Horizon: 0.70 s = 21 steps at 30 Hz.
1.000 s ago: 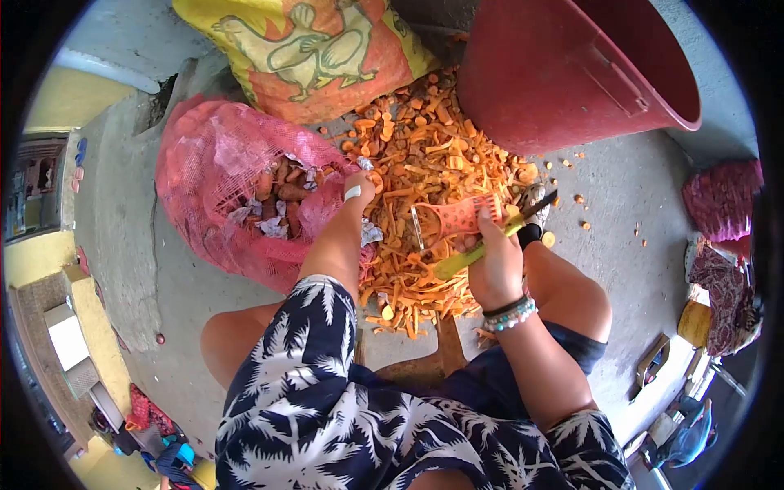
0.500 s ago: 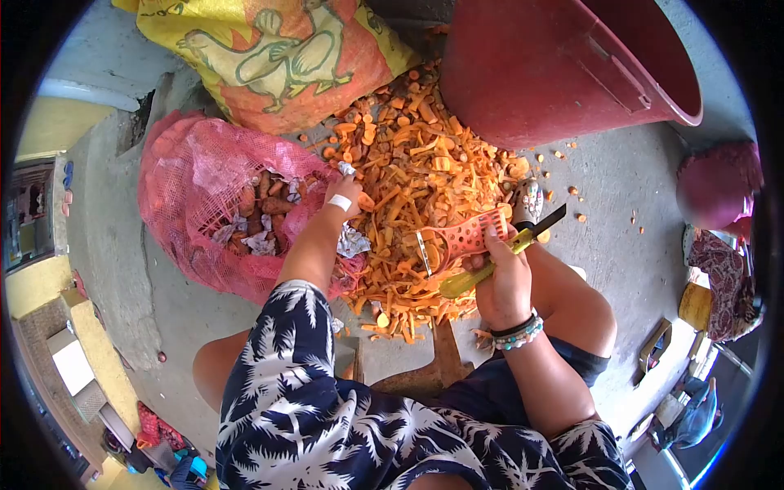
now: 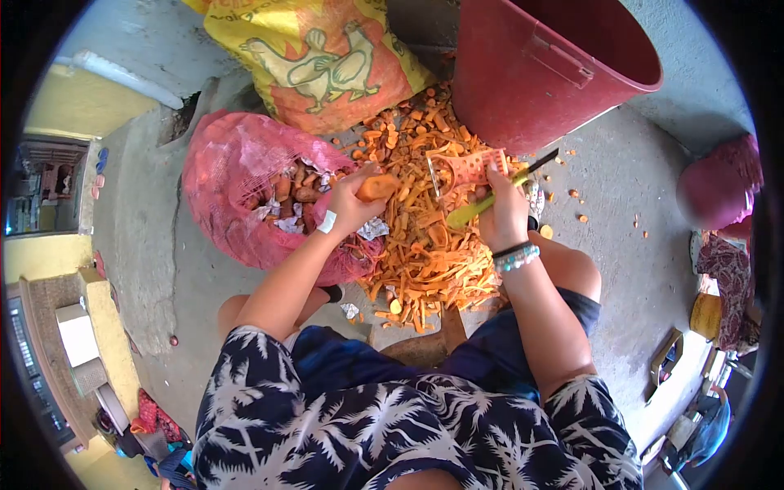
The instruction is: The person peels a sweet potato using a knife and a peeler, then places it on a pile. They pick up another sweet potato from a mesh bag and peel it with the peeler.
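In my left hand (image 3: 349, 209), with white tape at the wrist, is a carrot (image 3: 376, 188), its end pointing toward the peel pile. My right hand (image 3: 508, 214) is closed around a wide orange peeler (image 3: 467, 168) and a yellow-green cutter knife (image 3: 471, 212) with a dark blade sticking out to the upper right. Below both hands spreads a heap of orange peelings (image 3: 457, 265) and cut ends. Left of my left hand lies a pink mesh sack (image 3: 219, 184), open, with unpeeled carrots (image 3: 304, 194) and crumpled paper inside.
A large red bin (image 3: 523, 90) stands behind the peelings. Beside it rests a yellow and orange sack (image 3: 327, 98) printed with chickens. Loose carrot ends lie on the concrete floor (image 3: 621, 245). A pink bundle (image 3: 723, 188) sits at the far right.
My left hand has moved back from the peelings beside the mesh sack and now holds a carrot up. My right hand still holds the peeler and knife, slightly higher.
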{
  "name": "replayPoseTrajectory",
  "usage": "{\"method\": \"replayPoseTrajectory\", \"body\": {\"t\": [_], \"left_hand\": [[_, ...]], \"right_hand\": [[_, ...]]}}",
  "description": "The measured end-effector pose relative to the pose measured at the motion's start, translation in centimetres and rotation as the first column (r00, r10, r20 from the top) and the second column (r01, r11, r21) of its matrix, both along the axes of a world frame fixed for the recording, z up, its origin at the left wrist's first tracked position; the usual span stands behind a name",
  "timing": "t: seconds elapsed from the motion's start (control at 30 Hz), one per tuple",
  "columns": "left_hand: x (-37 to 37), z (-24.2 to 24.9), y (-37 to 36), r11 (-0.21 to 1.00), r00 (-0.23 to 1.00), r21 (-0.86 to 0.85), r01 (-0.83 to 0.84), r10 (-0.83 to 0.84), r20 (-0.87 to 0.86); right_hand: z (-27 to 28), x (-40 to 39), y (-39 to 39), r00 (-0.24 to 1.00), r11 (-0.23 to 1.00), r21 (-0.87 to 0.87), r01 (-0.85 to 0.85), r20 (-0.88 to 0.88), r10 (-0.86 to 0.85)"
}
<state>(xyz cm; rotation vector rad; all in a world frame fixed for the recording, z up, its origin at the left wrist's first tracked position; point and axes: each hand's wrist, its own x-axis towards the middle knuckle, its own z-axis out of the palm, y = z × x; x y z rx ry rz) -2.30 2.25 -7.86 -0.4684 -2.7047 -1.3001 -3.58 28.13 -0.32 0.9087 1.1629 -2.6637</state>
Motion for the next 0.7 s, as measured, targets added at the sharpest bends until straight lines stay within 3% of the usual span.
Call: {"method": "replayPoseTrajectory", "body": {"t": [0.03,0.07,0.1,0.13,0.2,0.27,0.33,0.4,0.47,0.57,0.6,0.67,0.7], "left_hand": [[1.6,2.1,0.6,0.964,0.924,0.232,-0.131,0.034,0.381],[2.9,4.2,1.3,0.964,0.927,0.229,-0.136,0.043,0.372],[4.2,6.7,2.4,0.832,0.861,0.472,-0.292,0.014,0.508],[5.3,8.5,3.0,0.616,0.783,0.641,-0.457,-0.062,0.618],[7.1,10.0,2.8,0.563,0.742,0.663,-0.494,-0.123,0.659],[8.3,10.8,2.8,0.471,0.739,0.762,-0.445,-0.289,0.609],[8.9,10.9,2.9,0.476,0.725,0.759,-0.443,-0.308,0.616],[8.9,10.6,3.2,0.620,0.751,0.667,-0.412,-0.184,0.635],[8.8,10.7,3.3,0.632,0.726,0.652,-0.419,-0.198,0.659],[8.1,9.1,2.8,0.657,0.736,0.652,-0.379,-0.213,0.643],[7.7,8.7,2.7,0.654,0.752,0.666,-0.359,-0.220,0.621],[7.3,7.8,2.6,0.649,0.769,0.682,-0.338,-0.227,0.597],[7.4,7.4,2.6,0.755,0.805,0.571,-0.322,-0.099,0.585]], "right_hand": [[0.4,-0.1,-0.2,1.000,1.000,0.017,-0.006,-0.007,0.006],[0.8,-0.2,-0.4,1.000,1.000,0.013,-0.013,-0.017,0.014],[1.1,-0.2,-0.5,0.998,0.998,-0.020,-0.060,-0.025,0.059],[1.4,-0.2,-0.8,0.994,0.993,-0.052,-0.107,-0.032,0.106],[2.0,0.1,-1.7,0.989,0.988,-0.071,-0.139,-0.062,0.135],[2.4,0.4,-2.4,0.922,0.944,0.185,-0.274,-0.227,0.312],[3.9,1.1,-3.7,0.888,0.915,0.292,-0.278,-0.286,0.361],[5.4,1.9,-4.7,0.808,0.736,0.601,-0.310,-0.241,0.537],[3.8,1.8,-4.9,0.764,0.727,0.579,-0.370,-0.256,0.592],[2.4,0.1,-4.9,0.857,0.572,0.820,0.025,-0.312,0.410],[1.8,-0.6,-5.0,0.829,0.562,0.788,0.251,-0.475,0.296],[1.1,-2.5,-3.7,0.860,0.562,0.749,0.352,-0.496,0.123],[1.7,-2.4,-3.9,0.848,0.649,0.685,0.330,-0.518,0.115]]}}
